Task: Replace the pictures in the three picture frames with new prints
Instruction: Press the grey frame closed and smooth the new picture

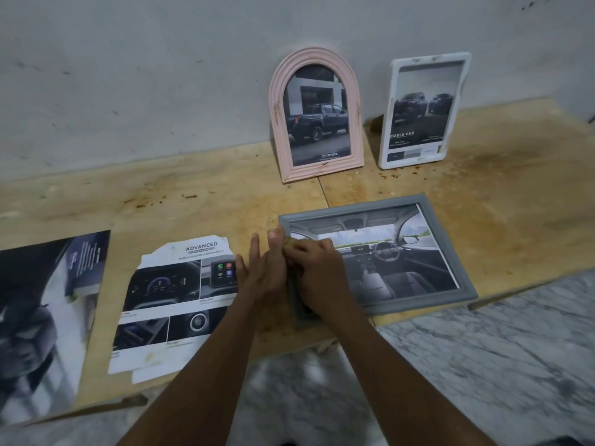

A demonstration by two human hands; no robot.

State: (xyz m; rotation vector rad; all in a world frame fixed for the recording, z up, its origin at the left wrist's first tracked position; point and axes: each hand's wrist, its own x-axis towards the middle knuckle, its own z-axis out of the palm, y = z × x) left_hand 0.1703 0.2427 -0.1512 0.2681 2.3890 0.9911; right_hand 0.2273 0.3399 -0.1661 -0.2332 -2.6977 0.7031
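Observation:
A grey frame [354, 209] lies flat on the wooden board [193, 194], holding a car-interior print. My right hand [318, 275] rests on its left end with fingers curled over the border; a small yellowish patch shows at the fingertips, and I cannot tell what it is. My left hand [264, 275] lies against the frame's left edge, fingers straight and thumb up, touching the right hand. A pink arched frame [354, 123] and a white frame [431, 61] lean upright on the wall, each with a pickup-truck picture.
A loose dashboard print [180, 300] headed "ADVANCED", its top edge torn, lies left of my hands. A larger dark print [38, 317] lies at the far left. Marble floor [483, 365] runs along the board's near edge. The grey wall [161, 75] closes off the back.

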